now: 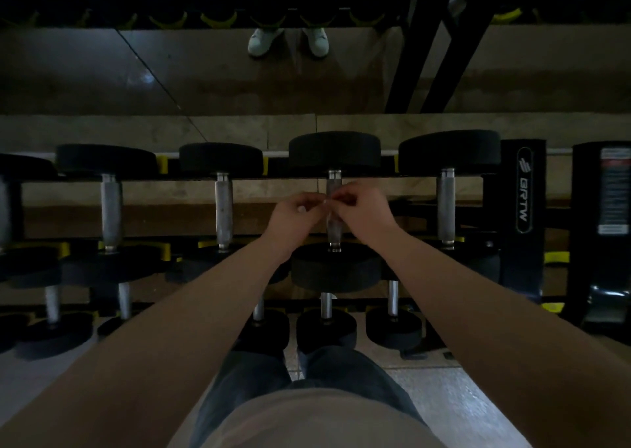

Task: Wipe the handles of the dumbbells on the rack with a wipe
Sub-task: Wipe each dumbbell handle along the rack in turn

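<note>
Several black dumbbells with grey metal handles lie across the top tier of the rack (522,188). Both my hands meet above the handle (334,184) of the dumbbell (334,150) third from the left. My left hand (295,213) and my right hand (362,208) have curled fingers whose tips come together at a small pale thing (326,202), which looks like a wipe, though the dim light leaves this unsure. The hands hide the middle of that handle. Other handles (223,205) (446,205) (111,208) stand bare on either side.
A lower tier holds smaller dumbbells (326,328) near my knees. A mirror (205,72) behind the rack reflects the floor and a pair of light shoes. A black upright with a label (613,191) stands at the right. Pale floor tiles (461,406) lie at lower right.
</note>
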